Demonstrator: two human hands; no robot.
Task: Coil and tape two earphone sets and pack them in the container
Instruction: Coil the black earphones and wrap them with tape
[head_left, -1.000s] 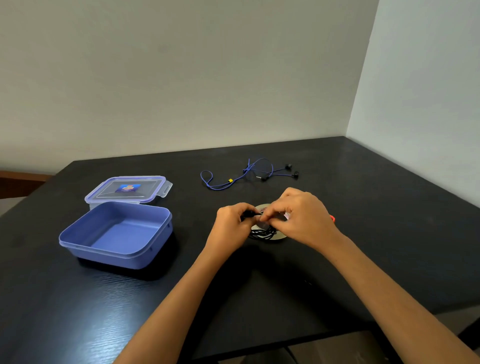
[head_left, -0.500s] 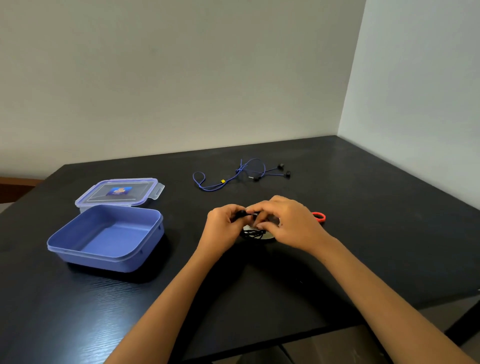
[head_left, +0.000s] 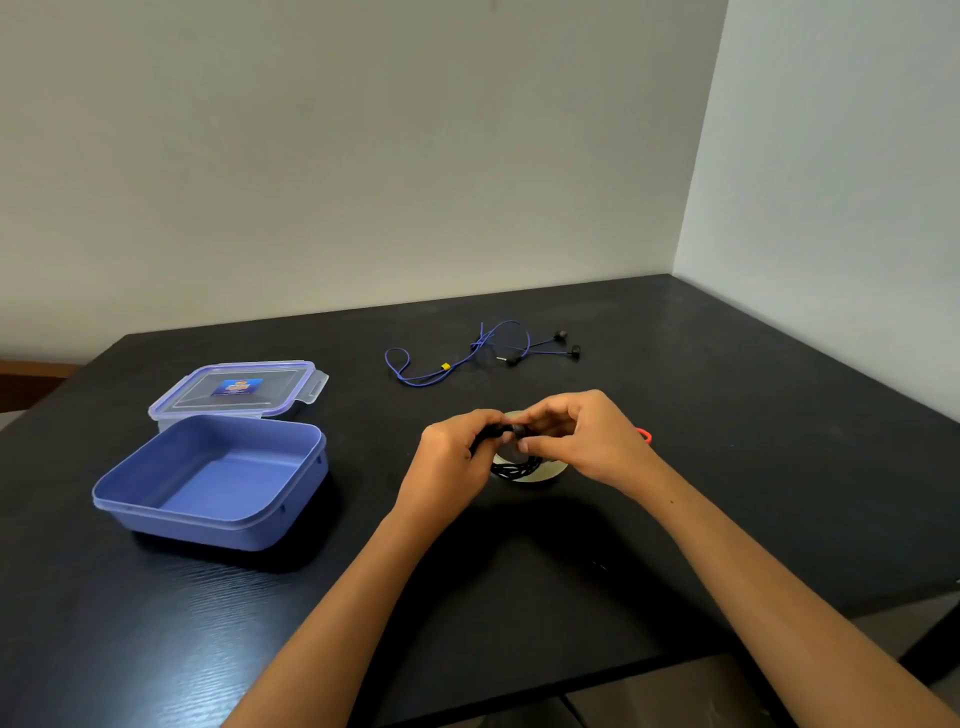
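Observation:
Both hands meet over the middle of the black table. My left hand (head_left: 452, 447) and my right hand (head_left: 582, 436) pinch a coiled black earphone set (head_left: 514, 467), whose loops hang below the fingers. Under the coil lies a pale roll of tape (head_left: 545, 474), mostly hidden by my right hand. A blue earphone set (head_left: 467, 358) lies uncoiled farther back on the table. The open blue container (head_left: 208, 478) stands to the left with nothing in it, and its clear lid (head_left: 234, 389) lies just behind it.
A small red object (head_left: 644, 434) peeks out behind my right hand. The table (head_left: 727, 467) stands in a corner, with walls at the back and right. Its front edge runs just below my forearms.
The view has shifted slightly, so everything sits a little to the left. My fingers keep working on the black coil; my hands stay in the same place over the tape roll.

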